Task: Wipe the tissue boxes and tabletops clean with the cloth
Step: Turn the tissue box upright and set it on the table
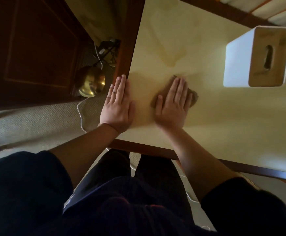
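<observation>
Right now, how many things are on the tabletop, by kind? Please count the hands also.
Tissue box: 1
Cloth: 1
Hands: 2, left hand flat at the table edge, right hand flat on the cloth
Total: 4

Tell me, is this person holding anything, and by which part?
Nothing is gripped. The right hand lies flat on the brown cloth, pressing its middle against the tabletop. The left hand rests flat at the table's edge.

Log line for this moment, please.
step: wiping tabletop | right hand: flat on cloth | left hand: flat at table edge | tissue box: untouched, apart
</observation>
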Action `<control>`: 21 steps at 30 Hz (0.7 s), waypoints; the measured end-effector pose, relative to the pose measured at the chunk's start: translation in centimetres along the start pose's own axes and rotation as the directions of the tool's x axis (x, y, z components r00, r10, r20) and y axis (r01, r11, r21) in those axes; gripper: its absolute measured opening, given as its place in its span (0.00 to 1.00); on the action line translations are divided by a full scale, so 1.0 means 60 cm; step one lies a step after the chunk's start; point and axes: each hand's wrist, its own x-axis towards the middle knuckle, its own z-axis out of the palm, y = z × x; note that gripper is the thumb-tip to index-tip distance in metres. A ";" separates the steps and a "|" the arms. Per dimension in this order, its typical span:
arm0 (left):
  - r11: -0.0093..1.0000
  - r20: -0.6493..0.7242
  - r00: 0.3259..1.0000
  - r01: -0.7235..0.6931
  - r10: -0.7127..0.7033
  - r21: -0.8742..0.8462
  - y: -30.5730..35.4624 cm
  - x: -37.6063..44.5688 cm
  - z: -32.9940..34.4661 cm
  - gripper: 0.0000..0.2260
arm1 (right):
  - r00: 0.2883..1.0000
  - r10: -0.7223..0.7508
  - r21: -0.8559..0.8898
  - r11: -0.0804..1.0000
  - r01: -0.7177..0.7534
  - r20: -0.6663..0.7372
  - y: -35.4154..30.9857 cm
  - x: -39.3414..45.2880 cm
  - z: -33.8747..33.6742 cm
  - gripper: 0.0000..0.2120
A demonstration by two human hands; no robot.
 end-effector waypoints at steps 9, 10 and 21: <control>0.996 -0.068 0.998 0.000 -0.006 -0.094 -0.005 -0.002 -0.003 0.27 | 0.890 -0.455 -0.066 0.888 0.455 0.023 -0.099 0.141 -0.008 0.34; 0.995 -0.069 0.998 0.001 -0.008 -0.095 -0.004 -0.005 -0.003 0.27 | 0.883 -0.467 -0.063 0.881 0.469 0.033 -0.091 0.132 -0.008 0.34; 1.000 -0.039 0.999 -0.004 0.003 -0.028 0.001 -0.009 -0.003 0.28 | 0.968 -0.219 -0.044 0.973 0.226 0.121 0.157 -0.105 -0.011 0.34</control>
